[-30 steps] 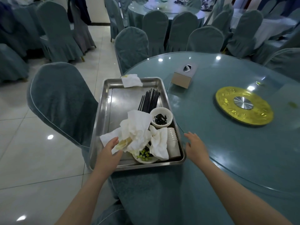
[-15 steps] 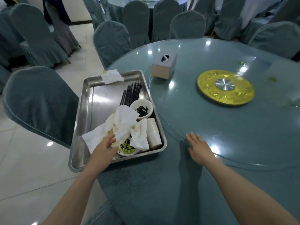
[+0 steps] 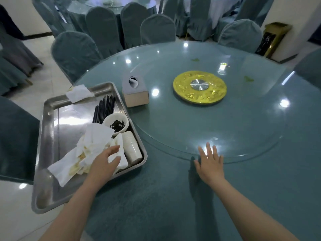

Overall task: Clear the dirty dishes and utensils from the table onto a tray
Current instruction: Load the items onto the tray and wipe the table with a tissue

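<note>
A steel tray (image 3: 50, 129) hangs over the table's left edge. It holds black chopsticks (image 3: 104, 108), a white bowl (image 3: 115, 123) with dark scraps, a stack of white cups (image 3: 132, 147) lying on its side, and crumpled stained napkins (image 3: 86, 152) over a dish. My left hand (image 3: 104, 162) hovers over the napkins at the tray's near right part, fingers relaxed and holding nothing. My right hand (image 3: 210, 164) lies flat with spread fingers on the teal tablecloth at the glass turntable's near rim.
A tissue box (image 3: 135, 93) stands by the tray's far right corner. A gold turntable hub (image 3: 199, 86) sits mid-table. Small green scraps (image 3: 248, 78) lie on the glass. Covered chairs (image 3: 74, 54) ring the table; another chair (image 3: 17, 138) is left of the tray.
My left hand has moved right across the napkins, now covering the dish with green food. The view has tilted and shifted. My right hand stays flat on the table.
</note>
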Demonstrator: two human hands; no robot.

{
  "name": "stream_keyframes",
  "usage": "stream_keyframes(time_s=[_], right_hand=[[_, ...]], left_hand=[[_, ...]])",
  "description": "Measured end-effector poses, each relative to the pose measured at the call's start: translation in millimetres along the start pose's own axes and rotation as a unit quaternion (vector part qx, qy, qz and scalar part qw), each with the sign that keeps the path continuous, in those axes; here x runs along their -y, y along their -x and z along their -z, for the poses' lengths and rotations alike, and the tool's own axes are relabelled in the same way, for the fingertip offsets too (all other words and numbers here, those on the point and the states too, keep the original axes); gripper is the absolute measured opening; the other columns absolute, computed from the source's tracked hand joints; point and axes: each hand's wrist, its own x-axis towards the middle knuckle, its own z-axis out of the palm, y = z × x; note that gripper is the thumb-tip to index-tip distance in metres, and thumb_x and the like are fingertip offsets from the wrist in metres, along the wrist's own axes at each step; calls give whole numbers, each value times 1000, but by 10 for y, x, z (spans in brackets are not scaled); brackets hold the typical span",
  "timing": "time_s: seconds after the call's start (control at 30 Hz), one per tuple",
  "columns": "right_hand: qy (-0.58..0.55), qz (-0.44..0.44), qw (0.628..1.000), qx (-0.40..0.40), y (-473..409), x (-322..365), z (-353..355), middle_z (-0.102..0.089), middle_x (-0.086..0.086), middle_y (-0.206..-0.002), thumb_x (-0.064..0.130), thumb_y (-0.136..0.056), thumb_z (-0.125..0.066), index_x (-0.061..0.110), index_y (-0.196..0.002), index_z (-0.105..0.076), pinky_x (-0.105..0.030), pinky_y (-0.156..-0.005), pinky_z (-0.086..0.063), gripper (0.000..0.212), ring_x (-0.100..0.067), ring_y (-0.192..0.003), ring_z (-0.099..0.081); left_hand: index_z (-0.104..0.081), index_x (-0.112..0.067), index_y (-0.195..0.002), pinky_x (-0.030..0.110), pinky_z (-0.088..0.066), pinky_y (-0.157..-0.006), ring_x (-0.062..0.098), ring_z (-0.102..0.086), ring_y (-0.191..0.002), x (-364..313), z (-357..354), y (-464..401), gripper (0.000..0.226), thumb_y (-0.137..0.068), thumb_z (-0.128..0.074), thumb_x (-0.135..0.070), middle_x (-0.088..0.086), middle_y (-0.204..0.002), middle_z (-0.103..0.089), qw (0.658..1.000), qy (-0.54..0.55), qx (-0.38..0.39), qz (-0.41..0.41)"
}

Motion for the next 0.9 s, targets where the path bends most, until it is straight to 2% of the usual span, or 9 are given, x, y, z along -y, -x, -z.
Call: stream_keyframes(time_s=[0.1,0.23,0.3,0.37,0.47,0.57,0.7,0.8,0.9], right_hand=[[32,5,999,16,-22,-48,13,23,-1,-158,51,-98,-27,30,-151,-13,-60,-114,4,58,-30,-144,22],[21,-27,999,3,-15,-224,92,21,2,-159,53,-98,-26,31,-151,-11,-62,-113,5,60,-29,-144,23],[20,-11,1000,4,-32,-281,126,21,4,-158,54,-97,-26,38,-150,-9,-63,-112,7,58,-29,-144,23],[21,-5,1000,15,-65,-322,163,21,4,-159,54,-98,-27,36,-148,-19,-63,-111,9,54,-29,-144,24],[-8,-36,999,15,-102,-377,223,13,4,-160,52,-98,-29,27,-142,-35,-62,-113,6,51,-27,-146,19],[-41,-32,999,1,-113,-371,300,4,4,-161,49,-99,-30,30,-147,-27,-60,-114,4,52,-23,-147,11],[-84,5,996,-21,-179,-220,478,-3,3,-161,46,-99,-35,28,-148,-28,-54,-116,-4,53,-20,-148,0],[-140,63,988,-33,-265,-80,641,-6,-2,-161,42,-98,-42,23,-148,-29,-40,-117,-12,56,-22,-147,-7],[-199,124,972,-4,-326,69,760,0,-1,-162,40,-98,-46,26,-151,-21,-34,-118,-10,60,-22,-148,-1]], left_hand=[[-55,-18,-131,32,-37,-104,15,-51,-121,-120,-71,-52,39,-93,-57,-14,-3,-132,-58,1000,8,11,-13],[-56,-18,-129,34,-38,-106,14,-51,-121,-234,-173,-128,37,-93,-57,-12,-1,-131,-58,999,19,24,-19],[-57,-19,-128,29,-41,-98,12,-54,-116,-280,-237,-157,36,-93,-56,-12,-2,-130,-59,999,25,30,-21],[-58,-21,-127,26,-40,-94,10,-55,-112,-324,-305,-175,36,-92,-56,-13,-5,-127,-60,999,26,29,-22],[-58,-22,-126,29,-39,-99,10,-54,-115,-386,-385,-198,35,-92,-56,-14,-6,-127,-61,999,20,35,-28],[-57,-23,-127,33,-41,-102,14,-54,-117,-449,-443,-244,36,-92,-56,-14,-5,-128,-60,998,25,51,-29],[-54,-23,-131,10,-41,-83,8,-51,-118,-540,-551,-299,40,-92,-56,-13,-4,-130,-58,997,23,64,-41],[-49,-19,-136,24,-38,-100,12,-49,-123,-636,-642,-375,45,-92,-58,-14,-1,-134,-57,996,6,64,-54],[-36,-19,-146,31,-31,-106,17,-41,-134,-763,-734,-507,61,-90,-61,-20,0,-147,-43,993,-59,71,-70]])
